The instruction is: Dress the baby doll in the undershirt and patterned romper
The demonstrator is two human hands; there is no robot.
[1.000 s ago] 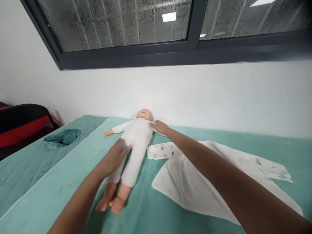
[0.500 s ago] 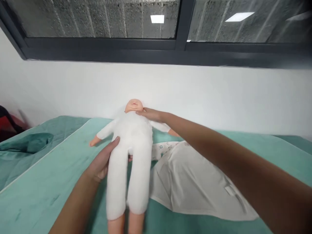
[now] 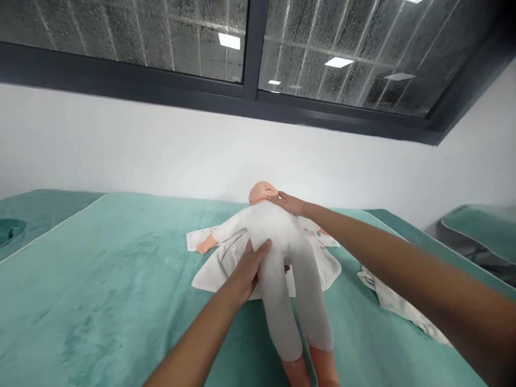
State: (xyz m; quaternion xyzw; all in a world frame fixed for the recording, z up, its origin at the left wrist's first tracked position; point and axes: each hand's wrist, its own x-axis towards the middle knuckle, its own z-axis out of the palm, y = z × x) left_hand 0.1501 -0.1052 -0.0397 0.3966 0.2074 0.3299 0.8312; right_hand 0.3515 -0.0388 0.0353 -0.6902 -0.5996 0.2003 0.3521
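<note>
A baby doll (image 3: 278, 242) in a white bodysuit is held face up over a white patterned cloth (image 3: 217, 266) spread on a teal bed (image 3: 100, 279). My left hand (image 3: 250, 263) grips the doll at the hip and upper thigh. Under the doll's neck and head, my right hand (image 3: 290, 203) supports it. The doll's bare feet run out of view at the bottom edge. One doll arm lies out to the left on the cloth.
A white wall and a dark-framed window stand behind the bed. Part of the white cloth (image 3: 399, 303) trails to the right under my forearm. A teal pillow (image 3: 479, 226) lies at the far right, and a teal bundle (image 3: 10, 228) at the far left edge.
Both hands have carried the doll to the right, from the bare teal bed onto the white cloth. The view has swung right with it.
</note>
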